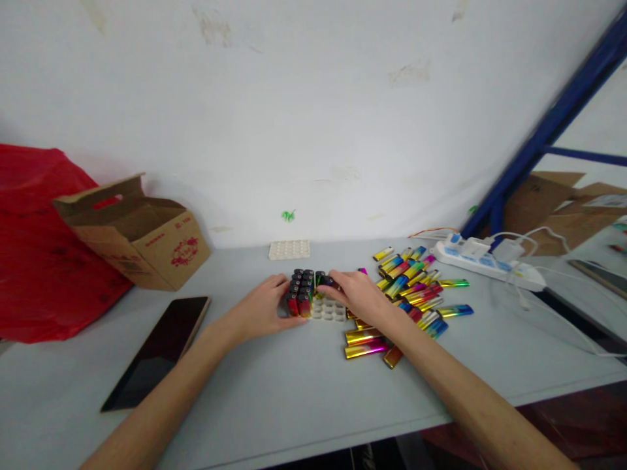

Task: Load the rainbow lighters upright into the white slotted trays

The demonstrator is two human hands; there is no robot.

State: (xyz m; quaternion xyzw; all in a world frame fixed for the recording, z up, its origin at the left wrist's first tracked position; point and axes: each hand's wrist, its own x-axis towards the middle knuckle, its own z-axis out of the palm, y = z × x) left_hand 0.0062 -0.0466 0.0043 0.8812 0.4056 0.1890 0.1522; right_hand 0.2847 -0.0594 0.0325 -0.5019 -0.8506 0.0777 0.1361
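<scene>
Your left hand wraps a wide grip around upright lighters in the white tray; your right hand pinches another dark-topped lighter beside them.

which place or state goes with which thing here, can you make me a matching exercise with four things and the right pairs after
Things
1. left hand
2. right hand
3. black-screened device
4. power strip

Places and states
A. on the desk, with white plugs in it
B. lying flat, nearer the viewer than the open cardboard box
C. cupped around the side of the standing black-topped pieces
D. pinching a dark-topped piece at the white tray

Pairs: 1-C, 2-D, 3-B, 4-A
</scene>
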